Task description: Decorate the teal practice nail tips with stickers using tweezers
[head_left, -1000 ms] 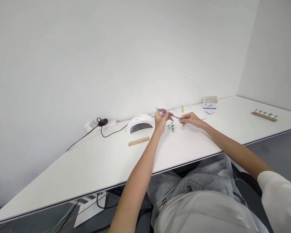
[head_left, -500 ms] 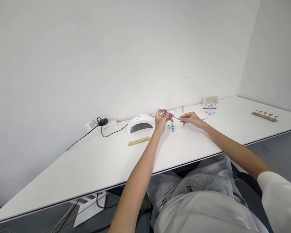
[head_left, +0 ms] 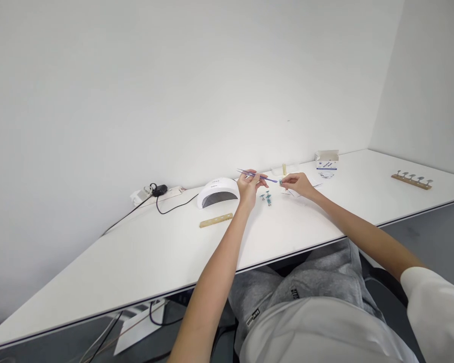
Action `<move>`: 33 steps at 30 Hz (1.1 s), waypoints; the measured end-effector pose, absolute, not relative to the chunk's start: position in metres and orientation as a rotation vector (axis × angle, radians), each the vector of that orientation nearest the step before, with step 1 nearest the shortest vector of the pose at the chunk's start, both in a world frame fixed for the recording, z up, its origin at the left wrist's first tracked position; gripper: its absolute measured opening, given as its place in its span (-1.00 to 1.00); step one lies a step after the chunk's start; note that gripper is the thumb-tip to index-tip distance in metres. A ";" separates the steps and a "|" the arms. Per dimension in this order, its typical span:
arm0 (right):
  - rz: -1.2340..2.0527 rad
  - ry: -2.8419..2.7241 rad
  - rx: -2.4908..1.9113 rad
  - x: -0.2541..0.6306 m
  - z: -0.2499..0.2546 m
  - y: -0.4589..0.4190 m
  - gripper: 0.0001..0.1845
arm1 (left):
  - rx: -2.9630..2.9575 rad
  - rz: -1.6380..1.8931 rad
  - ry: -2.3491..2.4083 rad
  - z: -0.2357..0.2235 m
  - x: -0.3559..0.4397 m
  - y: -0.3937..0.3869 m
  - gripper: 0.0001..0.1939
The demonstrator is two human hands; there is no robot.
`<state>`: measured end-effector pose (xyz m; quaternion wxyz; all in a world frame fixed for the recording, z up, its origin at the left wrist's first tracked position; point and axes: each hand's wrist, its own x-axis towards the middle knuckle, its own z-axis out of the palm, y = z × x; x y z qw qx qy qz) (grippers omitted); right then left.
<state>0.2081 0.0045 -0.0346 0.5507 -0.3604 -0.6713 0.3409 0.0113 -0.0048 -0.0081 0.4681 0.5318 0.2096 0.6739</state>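
Note:
My left hand [head_left: 248, 187] is closed around slim purple tweezers [head_left: 267, 178]. Their thin points reach out to the left and the blunt end points toward my other hand. In the fingertips of my right hand [head_left: 298, 184] is a small teal piece [head_left: 281, 182], pinched and partly hidden. The end of the tweezers is close to it; a small gap seems to lie between them. Below and between the hands, several small teal pieces on little stands [head_left: 268, 198] are grouped on the white table [head_left: 287, 227].
A white nail lamp [head_left: 218, 190] stands left of my left hand, with a yellowish strip [head_left: 216, 220] before it. White paper [head_left: 313, 182] and an open carton [head_left: 327, 160] lie beyond my right hand. A holder with several stands [head_left: 412, 180] is far right. A power strip [head_left: 155, 194] with cables is left.
The tweezers have drawn back slightly left, away from the teal piece, and sit more level. My left hand has shifted a little left; my right hand is nearly still.

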 end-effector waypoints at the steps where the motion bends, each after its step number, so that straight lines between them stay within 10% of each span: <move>1: 0.801 -1.593 -0.852 0.208 -0.034 0.003 -0.64 | 1.304 1.652 0.515 -0.008 0.011 -0.005 -0.67; 33: 0.595 -1.769 -0.937 0.208 -0.030 -0.003 -0.82 | 1.359 1.603 0.587 -0.007 0.016 -0.012 -0.66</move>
